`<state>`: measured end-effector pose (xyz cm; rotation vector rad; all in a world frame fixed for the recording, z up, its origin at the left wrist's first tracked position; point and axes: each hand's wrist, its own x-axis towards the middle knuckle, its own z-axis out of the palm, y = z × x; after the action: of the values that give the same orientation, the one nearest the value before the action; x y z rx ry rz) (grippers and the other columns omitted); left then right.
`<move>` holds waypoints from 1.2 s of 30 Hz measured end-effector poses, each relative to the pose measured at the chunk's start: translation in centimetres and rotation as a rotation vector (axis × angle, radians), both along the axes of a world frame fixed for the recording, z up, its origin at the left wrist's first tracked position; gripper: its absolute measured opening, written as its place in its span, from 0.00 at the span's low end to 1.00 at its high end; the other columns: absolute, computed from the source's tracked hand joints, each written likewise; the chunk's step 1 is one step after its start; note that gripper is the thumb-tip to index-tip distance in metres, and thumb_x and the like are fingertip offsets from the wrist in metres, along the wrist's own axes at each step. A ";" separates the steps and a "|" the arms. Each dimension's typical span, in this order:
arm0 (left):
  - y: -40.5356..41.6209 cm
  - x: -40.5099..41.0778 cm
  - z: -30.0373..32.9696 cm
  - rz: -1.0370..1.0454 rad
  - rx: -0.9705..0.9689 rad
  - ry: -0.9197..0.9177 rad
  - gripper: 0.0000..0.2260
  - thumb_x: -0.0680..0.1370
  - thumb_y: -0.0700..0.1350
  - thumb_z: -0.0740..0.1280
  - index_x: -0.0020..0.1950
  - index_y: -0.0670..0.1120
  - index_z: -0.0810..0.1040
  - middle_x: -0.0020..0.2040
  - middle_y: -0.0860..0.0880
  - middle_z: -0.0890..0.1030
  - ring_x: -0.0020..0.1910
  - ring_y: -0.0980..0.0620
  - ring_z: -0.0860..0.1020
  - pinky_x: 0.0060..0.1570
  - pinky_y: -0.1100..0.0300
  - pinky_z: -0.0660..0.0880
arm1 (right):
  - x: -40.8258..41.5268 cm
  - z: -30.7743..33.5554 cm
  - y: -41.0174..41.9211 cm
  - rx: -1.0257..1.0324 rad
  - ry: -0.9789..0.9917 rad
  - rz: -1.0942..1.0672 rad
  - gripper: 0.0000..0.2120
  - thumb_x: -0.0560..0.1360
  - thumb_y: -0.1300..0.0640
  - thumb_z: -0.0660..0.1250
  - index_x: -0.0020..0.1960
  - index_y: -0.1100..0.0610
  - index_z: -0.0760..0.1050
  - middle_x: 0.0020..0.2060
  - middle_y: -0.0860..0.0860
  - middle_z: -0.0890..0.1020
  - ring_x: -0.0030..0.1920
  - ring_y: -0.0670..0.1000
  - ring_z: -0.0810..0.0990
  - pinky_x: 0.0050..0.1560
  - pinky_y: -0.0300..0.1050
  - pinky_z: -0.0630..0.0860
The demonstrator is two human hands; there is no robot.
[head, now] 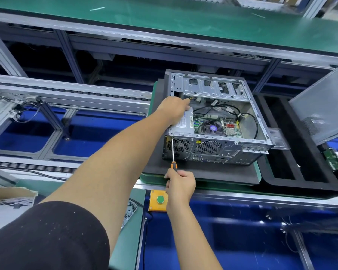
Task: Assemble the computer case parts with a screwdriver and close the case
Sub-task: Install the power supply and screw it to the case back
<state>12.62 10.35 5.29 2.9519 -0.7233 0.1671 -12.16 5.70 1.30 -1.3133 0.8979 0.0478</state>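
The right hand (180,184) is curled round the orange-and-black handle of the screwdriver (172,152), just in front of the computer case (213,121). The tool's long axis runs almost straight away from the person, its thin steel shaft rising to the near left upper corner of the case's rear panel, where the tip meets a screw point. The left hand (173,110) reaches over the left side of the case and lies on the power supply (183,123), a silver box with a white label in the case's near left corner; its fingers bend over the far edge of that box, and whether they grip it I cannot tell.

The case lies on its side with its open face up, showing the motherboard (219,127), a fan and black cables. It sits on a dark foam mat (203,172), which lies on a green pallet (259,170). Right of the case stands the grey side panel (324,106), tilted, over a black foam tray (281,172). In front of the case, a yellow box with a green button (160,199) is fixed to the conveyor rail. Behind the case runs a green-topped bench (164,18) on aluminium frames.
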 end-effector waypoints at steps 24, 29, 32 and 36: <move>0.1 0.5 -0.5 0.007 -0.038 -0.004 0.08 0.79 0.33 0.61 0.48 0.46 0.67 0.52 0.47 0.83 0.39 0.44 0.72 0.37 0.52 0.68 | 0.5 1.7 0.7 0.311 0.075 0.038 0.11 0.78 0.58 0.63 0.40 0.60 0.80 0.26 0.50 0.76 0.21 0.49 0.71 0.23 0.38 0.61; 0.0 0.8 -0.8 0.008 -0.040 -0.006 0.09 0.77 0.31 0.60 0.48 0.46 0.67 0.57 0.49 0.83 0.40 0.44 0.74 0.36 0.54 0.67 | 0.7 2.0 0.9 0.364 0.058 0.006 0.08 0.75 0.61 0.66 0.39 0.60 0.79 0.30 0.50 0.70 0.24 0.48 0.58 0.25 0.39 0.53; 0.1 0.9 -0.9 0.003 -0.036 -0.010 0.08 0.78 0.32 0.60 0.48 0.46 0.67 0.56 0.48 0.84 0.43 0.43 0.77 0.37 0.54 0.67 | 0.6 1.8 1.1 0.233 0.013 0.015 0.10 0.69 0.69 0.66 0.36 0.59 0.68 0.28 0.53 0.64 0.24 0.49 0.58 0.26 0.40 0.52; 0.1 1.0 -1.1 -0.009 -0.048 -0.013 0.08 0.77 0.33 0.60 0.48 0.46 0.66 0.57 0.48 0.84 0.46 0.42 0.79 0.38 0.54 0.67 | 0.5 1.4 1.1 0.225 -0.003 -0.029 0.03 0.74 0.65 0.67 0.43 0.61 0.72 0.29 0.55 0.81 0.24 0.49 0.74 0.24 0.40 0.63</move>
<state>13.57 10.41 4.18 2.9048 -0.7231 0.1998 -11.69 6.77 2.73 -1.0904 0.8821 0.1202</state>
